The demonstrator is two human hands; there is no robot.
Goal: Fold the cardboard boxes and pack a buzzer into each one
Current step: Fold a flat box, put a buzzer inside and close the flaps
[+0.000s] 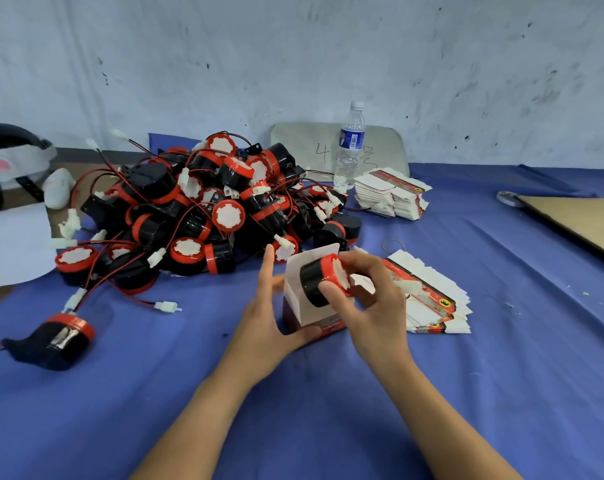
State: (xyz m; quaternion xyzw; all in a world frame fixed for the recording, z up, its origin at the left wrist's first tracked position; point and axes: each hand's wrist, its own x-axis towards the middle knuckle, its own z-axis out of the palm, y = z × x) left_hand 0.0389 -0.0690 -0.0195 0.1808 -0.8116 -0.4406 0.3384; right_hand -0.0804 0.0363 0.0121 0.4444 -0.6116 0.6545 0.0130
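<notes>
A clear plastic water bottle (349, 147) with a blue label stands upright on the blue tablecloth (328, 410), just before a grey board (293, 140) marked "4". A brown cardboard sheet (577, 220) lies at the right. A white head-strap device (13, 161) rests far left.

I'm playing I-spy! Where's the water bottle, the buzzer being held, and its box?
water bottle (351, 139): head view, on its blue label.
held buzzer (311, 285): head view, on its black body.
box (294, 300): head view, on its white side wall.
</notes>
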